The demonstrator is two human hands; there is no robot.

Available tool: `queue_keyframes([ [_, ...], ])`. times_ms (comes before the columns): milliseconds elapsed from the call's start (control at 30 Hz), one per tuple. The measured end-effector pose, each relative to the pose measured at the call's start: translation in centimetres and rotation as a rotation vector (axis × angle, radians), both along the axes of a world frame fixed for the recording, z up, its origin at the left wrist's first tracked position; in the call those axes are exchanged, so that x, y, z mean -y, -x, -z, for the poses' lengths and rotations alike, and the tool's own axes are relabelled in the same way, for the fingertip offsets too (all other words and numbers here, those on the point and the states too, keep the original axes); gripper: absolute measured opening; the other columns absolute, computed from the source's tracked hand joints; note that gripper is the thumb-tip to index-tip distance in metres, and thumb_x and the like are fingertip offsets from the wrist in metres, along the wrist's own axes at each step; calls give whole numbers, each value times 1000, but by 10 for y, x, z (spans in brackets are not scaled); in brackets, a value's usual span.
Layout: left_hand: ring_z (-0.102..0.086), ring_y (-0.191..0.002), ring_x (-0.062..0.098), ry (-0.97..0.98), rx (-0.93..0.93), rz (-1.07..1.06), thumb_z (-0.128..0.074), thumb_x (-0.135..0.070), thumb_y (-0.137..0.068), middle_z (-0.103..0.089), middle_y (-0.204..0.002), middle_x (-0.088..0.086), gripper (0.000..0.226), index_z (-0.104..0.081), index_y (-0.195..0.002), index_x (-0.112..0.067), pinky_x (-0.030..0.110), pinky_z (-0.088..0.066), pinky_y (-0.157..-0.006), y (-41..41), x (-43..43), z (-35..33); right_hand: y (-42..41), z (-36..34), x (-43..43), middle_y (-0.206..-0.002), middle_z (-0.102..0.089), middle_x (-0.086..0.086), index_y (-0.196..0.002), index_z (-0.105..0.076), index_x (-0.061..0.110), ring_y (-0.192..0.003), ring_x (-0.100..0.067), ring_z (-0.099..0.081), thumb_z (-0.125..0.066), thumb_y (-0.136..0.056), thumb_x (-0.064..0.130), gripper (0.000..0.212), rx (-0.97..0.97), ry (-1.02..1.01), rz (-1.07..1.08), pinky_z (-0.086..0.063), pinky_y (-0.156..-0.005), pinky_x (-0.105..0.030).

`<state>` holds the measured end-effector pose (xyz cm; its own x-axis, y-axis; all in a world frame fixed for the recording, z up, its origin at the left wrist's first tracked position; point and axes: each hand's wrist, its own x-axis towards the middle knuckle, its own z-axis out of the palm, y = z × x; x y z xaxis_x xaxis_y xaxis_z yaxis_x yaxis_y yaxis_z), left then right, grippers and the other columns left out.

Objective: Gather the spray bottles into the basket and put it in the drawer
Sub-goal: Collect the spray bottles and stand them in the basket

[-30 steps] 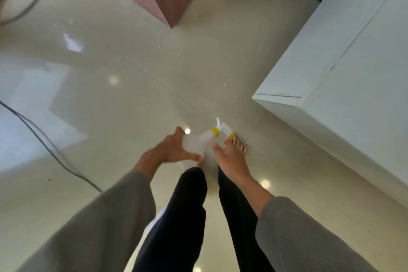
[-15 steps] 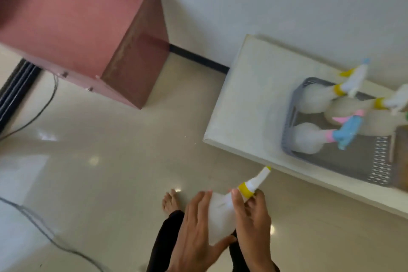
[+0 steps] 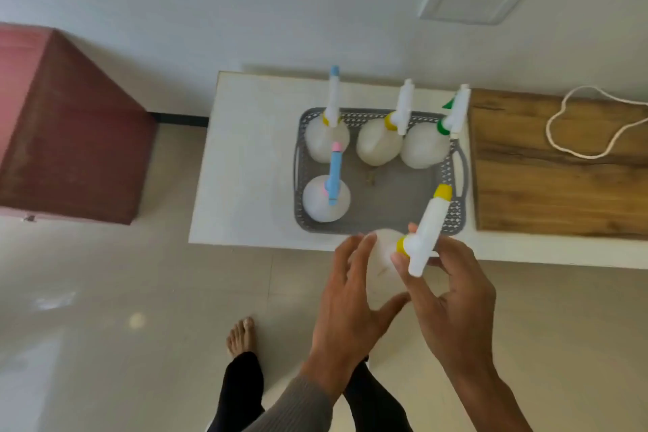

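I hold a white spray bottle with a yellow collar and yellow nozzle tip (image 3: 426,231) upright in both hands, just in front of the table's near edge. My left hand (image 3: 345,298) wraps its round body. My right hand (image 3: 452,295) grips the neck and trigger. Beyond it a grey perforated basket (image 3: 456,217) sits on a low white table (image 3: 245,165). Several white spray bottles stand in the basket: one with a blue head (image 3: 328,198) at front left, others with yellow (image 3: 380,145) and green (image 3: 426,147) collars along the back.
A dark red cabinet (image 3: 70,137) stands to the left against the wall. A wooden board (image 3: 561,186) with a white cord loop (image 3: 596,123) lies on the table right of the basket. My bare foot (image 3: 240,337) rests on the glossy tiled floor.
I have risen from the floor with the bottle, and the view swung up to the table. The bottle has moved up to the basket's near edge, held in both hands.
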<state>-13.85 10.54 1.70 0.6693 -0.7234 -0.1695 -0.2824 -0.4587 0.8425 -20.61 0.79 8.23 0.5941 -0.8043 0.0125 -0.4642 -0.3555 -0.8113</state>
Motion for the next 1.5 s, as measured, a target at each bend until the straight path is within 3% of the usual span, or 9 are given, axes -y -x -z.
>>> queue_keyframes([
  [133,-43,-129,10,-44,86,-44,-78,-44,-76,-39,-147,1,83,-40,-144,-16,19,-42,-97,-10,57,6,-7,13,46,-102,-71,6,-112,-65,22,-93,-13,-69,-80,-81,22,34,88,-29,55,-52,-80,-13],
  [267,-43,-136,26,-97,146,-52,-79,-23,-79,-46,-145,15,69,-49,-139,-3,33,-39,-108,-29,92,24,-20,39,74,-106,-71,1,-116,-67,11,-99,-15,-68,-77,-85,18,33,79,-43,17,-57,-86,-28],
  [467,-48,-131,28,-211,164,-46,-78,-20,-80,-53,-141,14,64,-52,-136,-3,36,-40,-106,-54,119,55,-38,75,93,-110,-71,-4,-119,-67,6,-99,-13,-67,-77,-86,16,36,58,-74,-7,-58,-87,-27],
  [700,-57,-115,24,-276,164,-63,-77,-20,-81,-59,-129,8,56,-54,-130,-7,34,-51,-92,-66,119,78,-57,95,93,-109,-72,-10,-116,-67,2,-101,-24,-67,-73,-88,11,30,-25,-74,-69,-57,-89,-42],
  [933,-56,-116,26,-301,141,-8,-73,-20,-84,-57,-131,8,52,-52,-131,-8,41,-53,-90,-74,120,78,-68,94,92,-112,-72,-10,-119,-67,2,-103,-24,-67,-74,-88,15,35,-65,-76,-40,-57,-90,-38],
  [1200,-46,-133,31,-315,97,44,-69,-20,-87,-42,-149,14,63,-42,-141,-3,44,-49,-98,-76,115,72,-69,95,88,-117,-68,-7,-124,-62,6,-109,-20,-63,-76,-85,19,43,-78,-139,3,-57,-91,-37],
  [1333,-40,-140,26,-272,52,59,-69,-24,-88,-31,-157,13,74,-32,-149,-3,41,-46,-103,-69,102,62,-61,93,79,-130,-62,2,-134,-53,15,-120,-15,-58,-81,-80,24,62,-72,-194,113,-54,-93,-29],
  [1500,-48,-135,22,-182,94,46,-69,-28,-90,-45,-150,11,63,-45,-143,-3,31,-44,-101,-55,64,42,-41,88,52,-127,-62,7,-132,-56,16,-115,-5,-59,-81,-80,22,58,-102,-148,247,-52,-84,-11],
])
